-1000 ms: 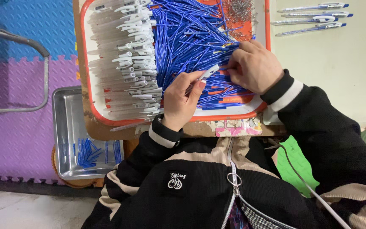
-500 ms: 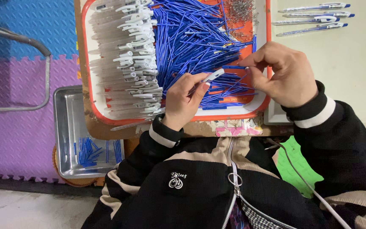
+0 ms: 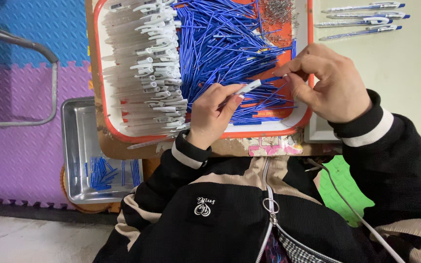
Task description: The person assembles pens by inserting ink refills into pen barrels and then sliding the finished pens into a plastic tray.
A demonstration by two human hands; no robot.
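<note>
My left hand (image 3: 214, 113) grips a clear pen barrel (image 3: 247, 87), its open end pointing right. My right hand (image 3: 327, 80) pinches a thin blue refill (image 3: 272, 78) at the barrel's mouth, above an orange-rimmed tray (image 3: 264, 132). The tray holds a heap of blue refills (image 3: 222, 44) in the middle, a stack of white pen barrels (image 3: 144, 63) on the left and a scatter of small metal springs (image 3: 276, 12) at the top right.
Three finished pens (image 3: 361, 19) lie on the pale table to the right of the tray. A steel tray (image 3: 76, 146) with several short blue pieces sits lower left on purple and blue foam mats. A metal bar (image 3: 35, 48) curves at far left.
My right hand lifted off the refill heap with one refill and brought it to the barrel's end. My left hand stayed in place holding the barrel.
</note>
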